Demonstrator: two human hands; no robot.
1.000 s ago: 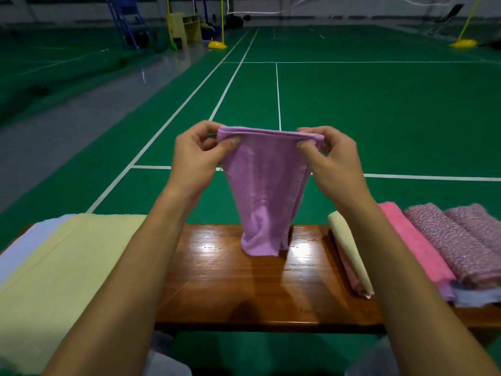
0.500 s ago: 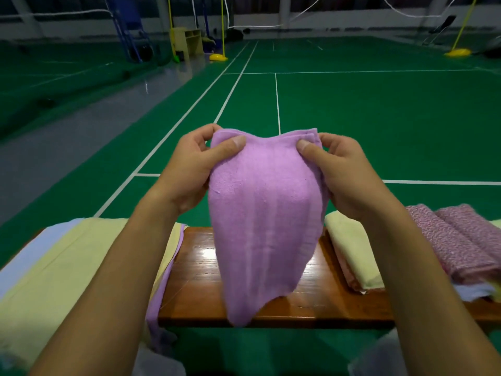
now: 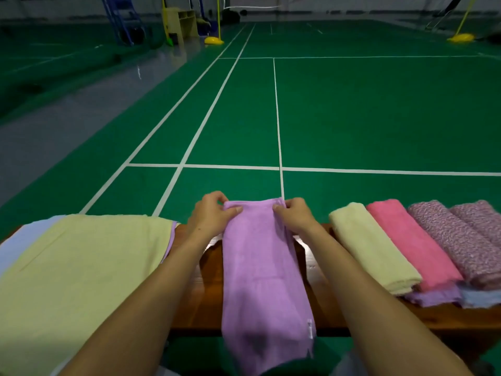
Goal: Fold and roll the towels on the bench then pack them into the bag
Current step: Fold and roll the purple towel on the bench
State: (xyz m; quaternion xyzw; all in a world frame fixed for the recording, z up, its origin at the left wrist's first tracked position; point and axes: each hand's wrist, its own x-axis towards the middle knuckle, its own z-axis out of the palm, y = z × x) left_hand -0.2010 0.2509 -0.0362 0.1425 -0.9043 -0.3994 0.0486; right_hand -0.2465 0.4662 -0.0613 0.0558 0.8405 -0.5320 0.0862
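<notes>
Across the wooden bench [image 3: 320,313] the purple towel [image 3: 260,272] runs far-to-near; left hand [image 3: 210,213] and right hand [image 3: 294,215] pinch its far corners.

A folded purple towel [image 3: 260,270] lies lengthwise across the wooden bench [image 3: 200,299], its near end overhanging the edge.

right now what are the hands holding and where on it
Both hands hold the purple towel by its far end: left hand pinches the far-left corner, right hand the far-right.
</notes>
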